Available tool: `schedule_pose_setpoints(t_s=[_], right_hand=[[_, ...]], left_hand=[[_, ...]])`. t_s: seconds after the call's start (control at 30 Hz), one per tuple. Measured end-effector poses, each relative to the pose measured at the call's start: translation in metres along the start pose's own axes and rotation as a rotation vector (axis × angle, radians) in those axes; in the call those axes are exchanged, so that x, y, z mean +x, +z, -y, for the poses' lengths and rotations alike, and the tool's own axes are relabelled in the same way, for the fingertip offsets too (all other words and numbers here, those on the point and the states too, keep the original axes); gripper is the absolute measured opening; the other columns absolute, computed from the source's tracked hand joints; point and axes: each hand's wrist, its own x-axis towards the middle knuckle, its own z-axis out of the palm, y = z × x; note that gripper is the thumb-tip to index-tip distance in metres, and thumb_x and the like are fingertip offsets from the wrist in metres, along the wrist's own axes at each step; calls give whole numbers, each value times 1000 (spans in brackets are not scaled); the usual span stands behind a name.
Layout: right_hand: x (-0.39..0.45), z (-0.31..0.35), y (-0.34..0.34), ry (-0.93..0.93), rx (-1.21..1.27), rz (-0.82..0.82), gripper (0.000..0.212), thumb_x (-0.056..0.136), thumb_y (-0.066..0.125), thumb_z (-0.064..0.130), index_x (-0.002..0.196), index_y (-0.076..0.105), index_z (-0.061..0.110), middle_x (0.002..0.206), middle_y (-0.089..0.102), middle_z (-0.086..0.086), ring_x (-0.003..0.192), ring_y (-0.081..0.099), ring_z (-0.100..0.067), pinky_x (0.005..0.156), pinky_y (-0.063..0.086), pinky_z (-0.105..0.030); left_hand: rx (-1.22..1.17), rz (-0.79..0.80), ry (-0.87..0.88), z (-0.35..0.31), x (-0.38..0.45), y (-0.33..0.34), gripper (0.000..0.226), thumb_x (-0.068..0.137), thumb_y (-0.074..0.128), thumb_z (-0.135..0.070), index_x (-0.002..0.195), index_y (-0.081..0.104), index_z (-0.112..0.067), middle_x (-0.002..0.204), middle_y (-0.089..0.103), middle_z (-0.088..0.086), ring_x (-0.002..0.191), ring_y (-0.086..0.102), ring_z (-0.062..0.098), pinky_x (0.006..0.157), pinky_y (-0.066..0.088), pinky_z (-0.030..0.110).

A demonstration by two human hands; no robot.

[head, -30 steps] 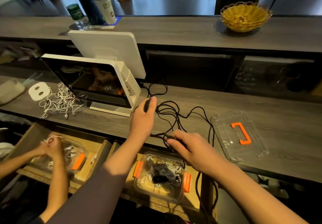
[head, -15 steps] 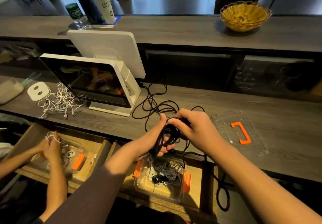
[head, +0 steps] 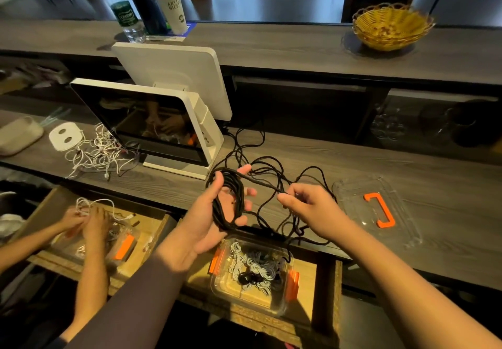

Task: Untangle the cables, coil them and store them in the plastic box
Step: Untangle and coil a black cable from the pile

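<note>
Left hand (head: 214, 213) grips black cable (head: 231, 185) coil; right hand (head: 307, 207) pinches loose strand above counter (head: 353, 158); open plastic box (head: 252, 275) near.

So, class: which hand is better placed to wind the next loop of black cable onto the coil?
Right hand: it pinches the loose black cable leading from the coil, while the left hand grips that coil.

Your left hand (head: 214, 213) is raised palm-up, thumb and fingers curled round a cable coil (head: 228, 199). Your right hand (head: 309, 207) pinches the cable's strand, forearm extended.
</note>
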Motion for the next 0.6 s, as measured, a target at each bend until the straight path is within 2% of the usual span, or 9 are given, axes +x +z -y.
schedule_pose_setpoints(t_s=[0.07, 0.13, 0.2, 0.27, 0.37, 0.43, 0.5, 0.57, 0.6], right_hand=[[-3, -2, 3, 8, 14, 55, 28, 98, 55, 37, 76, 58, 22, 63, 53, 7, 58, 49, -6, 61, 45, -27], [-4, -3, 8, 33, 15, 80, 29, 100, 50, 40, 79, 61, 24, 62, 52, 8, 56, 47, -3, 59, 41, -25], [-5, -3, 11, 69, 6, 104, 33, 101, 47, 43, 83, 64, 21, 60, 50, 10, 55, 46, -3, 57, 41, -26], [-5, -1, 12, 103, 5, 145, 39, 102, 43, 45, 85, 65, 18, 58, 50, 10, 54, 46, -4, 57, 41, -25], [-9, 0, 15, 114, -22, 222, 43, 104, 40, 45, 87, 66, 16, 65, 54, 8, 58, 51, -3, 62, 45, -22], [-12, -3, 18, 123, -57, 271, 38, 103, 41, 45, 91, 67, 19, 74, 61, 0, 66, 59, -9, 66, 50, -27], [-18, -5, 21, 159, -26, 304, 32, 103, 45, 41, 97, 68, 19, 78, 64, -5, 67, 61, -14, 66, 52, -27], [-25, -6, 23, 189, 38, 317, 27, 103, 48, 34, 100, 67, 15, 72, 58, 4, 56, 53, -2, 56, 45, -17], [-27, -6, 24, 199, 59, 311, 26, 103, 49, 33, 101, 66, 14, 72, 58, 6, 56, 52, 2, 56, 44, -16]], left_hand=[[-65, -31, 25, 2, -1, 5, 53, 101, 35, -53, 134, 65, -24, 118, 66, 15, 96, 63, 22, 59, 50, 26], [-141, -53, 58, 5, 0, 10, 53, 101, 34, -53, 130, 68, -26, 133, 63, 16, 115, 64, 25, 82, 53, 35], [-191, -80, 91, 7, 1, 16, 53, 103, 30, -53, 134, 65, -27, 139, 60, 18, 128, 59, 27, 110, 38, 48], [-246, -113, 133, 7, 2, 22, 53, 105, 27, -53, 140, 58, -28, 139, 60, 17, 130, 58, 30, 118, 28, 52], [-405, -205, 233, 6, 9, 27, 50, 105, 34, -51, 139, 59, -23, 117, 68, 13, 116, 66, 27, 114, 36, 51], [-476, -284, 309, 3, 17, 27, 50, 105, 37, -50, 135, 62, -19, 91, 64, 9, 88, 65, 21, 106, 45, 48], [-483, -386, 369, -1, 24, 25, 51, 105, 35, -51, 134, 60, -17, 78, 54, 4, 68, 55, 16, 91, 49, 40], [-429, -531, 407, -8, 30, 24, 51, 106, 33, -53, 130, 60, -17, 73, 51, 1, 60, 48, 13, 72, 46, 31], [-375, -611, 426, -11, 34, 22, 50, 105, 34, -54, 128, 61, -18, 73, 51, 0, 59, 46, 12, 65, 43, 29]])
